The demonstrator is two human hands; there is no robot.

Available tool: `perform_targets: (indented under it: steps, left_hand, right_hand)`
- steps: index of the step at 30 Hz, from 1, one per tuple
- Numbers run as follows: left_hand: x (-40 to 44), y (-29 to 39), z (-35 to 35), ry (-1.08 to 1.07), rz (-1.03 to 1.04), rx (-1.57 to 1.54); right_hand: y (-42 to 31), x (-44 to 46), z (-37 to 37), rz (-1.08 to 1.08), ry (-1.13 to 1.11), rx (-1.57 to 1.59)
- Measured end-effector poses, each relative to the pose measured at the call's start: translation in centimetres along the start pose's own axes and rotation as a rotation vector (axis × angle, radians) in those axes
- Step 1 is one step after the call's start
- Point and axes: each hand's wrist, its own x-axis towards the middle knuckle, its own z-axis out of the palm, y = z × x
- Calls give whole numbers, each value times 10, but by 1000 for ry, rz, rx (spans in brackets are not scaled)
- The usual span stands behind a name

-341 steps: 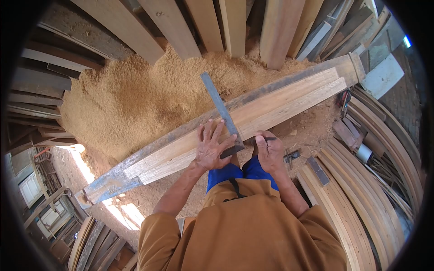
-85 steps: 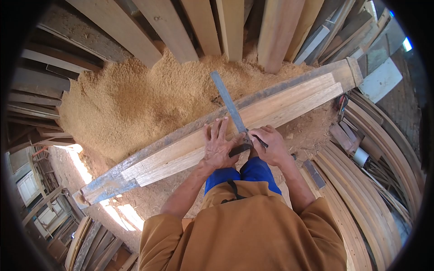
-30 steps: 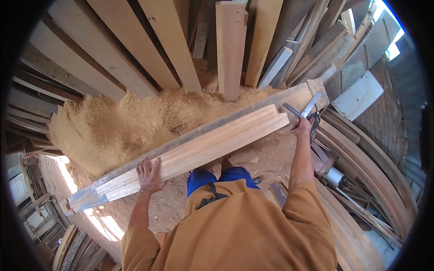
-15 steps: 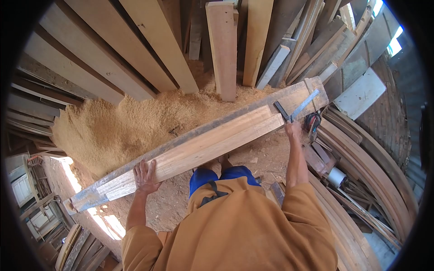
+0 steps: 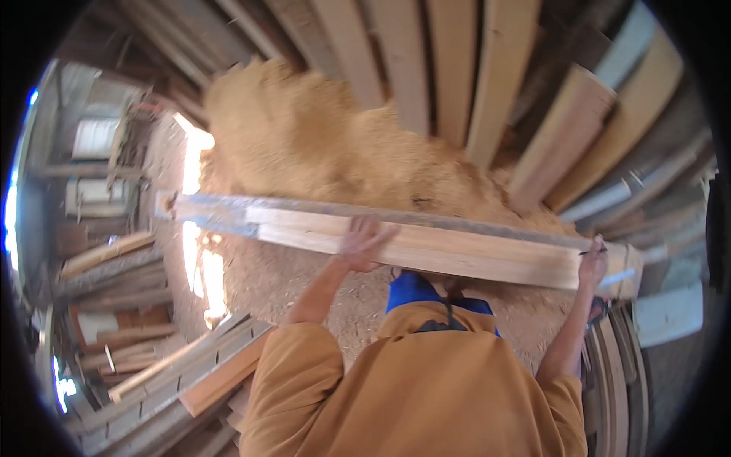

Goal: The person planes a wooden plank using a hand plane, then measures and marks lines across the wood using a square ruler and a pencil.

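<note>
Two pale wooden pieces (image 5: 457, 251) lie side by side on a long, worn plank (image 5: 221, 212) running across the view. My left hand (image 5: 365, 242) rests on the pale wood with its fingers spread. At the right end of the pale pieces, my right hand (image 5: 592, 265) is closed around a small dark marking tool (image 5: 585, 252). Just beyond that hand, the metal square (image 5: 618, 277) lies on the plank's right end, blurred and partly hidden.
A sawdust heap (image 5: 304, 145) lies behind the plank, with upright boards (image 5: 449, 68) beyond it. Stacked timber (image 5: 221, 358) is at the lower left. Curved wood strips (image 5: 613, 373) and a pale panel (image 5: 668, 314) are at the right.
The view has swung toward the left side of the workshop. My right hand has let go of the square and is now at the pale wood's right end. My left hand stays on the wood.
</note>
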Motion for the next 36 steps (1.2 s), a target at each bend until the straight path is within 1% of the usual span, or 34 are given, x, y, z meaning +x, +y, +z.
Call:
perform_targets:
  steps: [1,2,4,6,7,9,10,12,15,18,21,25,28,31,34,35,36]
  left_hand:
    - [0,6,-13,-15,-9,1]
    - [0,7,-21,-26,-5,-5]
    - [-3,0,-9,117,37,-42]
    - [-6,-3,-11,123,49,-73]
    - [-7,-5,-13,126,59,-91]
    - [-11,-9,-12,162,66,-151]
    - [-11,-11,-9,183,72,-182]
    - [-9,-14,0,214,94,-218]
    - [-10,-23,4,194,132,-306]
    - [-7,-25,6,153,153,-330]
    - [-8,-28,7,134,176,-331]
    - [-6,-26,13,218,174,-305]
    - [-6,-27,17,186,189,-335]
    - [-1,-21,33,247,180,-380]
    - [-4,-27,18,117,213,-394]
    - [-4,-27,16,108,200,-414]
    - [-3,-27,16,96,193,-431]
  right_hand:
    - [-43,-18,2,-93,69,53]
    - [-79,-33,11,-124,117,39]
    - [-83,-30,60,-415,133,67]
    - [-114,-54,103,-204,-191,3]
    - [-95,-66,159,-197,-279,311]
    - [-122,-109,199,-351,-410,403]
    - [-169,-158,195,-519,-443,186]
    - [-202,-203,220,-587,-443,-5]
    - [-237,-249,239,-721,-312,-363]
    - [-234,-249,254,-683,-201,-388]
    - [-232,-247,257,-652,-182,-468]
    - [-235,-244,256,-625,-217,-483]
    - [-234,-243,255,-621,-215,-496]
    - [-230,-239,263,-602,-239,-510]
    - [-209,-225,270,-552,-265,-584]
    - [-208,-224,274,-523,-282,-636]
    - [-209,-228,272,-544,-242,-551]
